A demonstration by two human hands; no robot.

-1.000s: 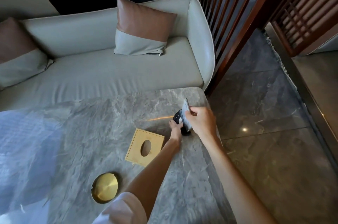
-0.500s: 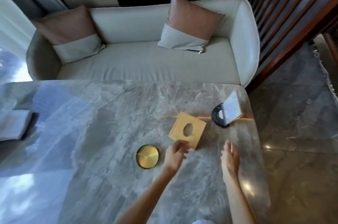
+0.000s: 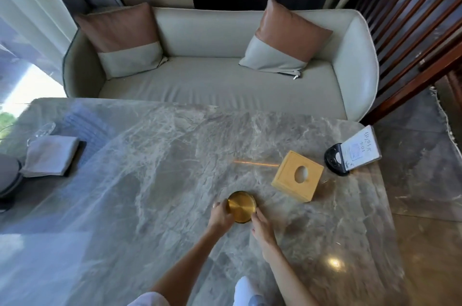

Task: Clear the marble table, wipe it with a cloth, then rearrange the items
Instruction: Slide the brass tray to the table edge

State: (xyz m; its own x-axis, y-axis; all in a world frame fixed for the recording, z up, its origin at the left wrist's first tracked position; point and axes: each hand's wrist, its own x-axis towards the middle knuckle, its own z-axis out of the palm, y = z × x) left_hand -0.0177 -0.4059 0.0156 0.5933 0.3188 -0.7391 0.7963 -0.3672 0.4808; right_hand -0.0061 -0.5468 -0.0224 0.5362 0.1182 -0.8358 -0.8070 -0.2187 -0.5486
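Note:
A round gold dish (image 3: 242, 206) sits on the grey marble table (image 3: 155, 160) near its front middle. My left hand (image 3: 220, 215) grips its left rim and my right hand (image 3: 261, 227) touches its right rim. Beyond it to the right stands a yellow wooden tissue box (image 3: 297, 179) with an oval hole in its top. At the table's right edge a black stand with a white card (image 3: 350, 154) stands upright. A folded grey cloth (image 3: 48, 155) lies at the far left of the table.
A pale sofa (image 3: 212, 85) with two brown-and-grey cushions runs along the table's far side. A clear glass (image 3: 43, 129) and a dark round object (image 3: 7, 178) sit at the left edge. Dark wooden slats (image 3: 412, 30) and stone floor (image 3: 425, 193) lie to the right.
My left hand left the tissue box and my right hand came off the table; both now hold the gold dish. The view shifted left and down.

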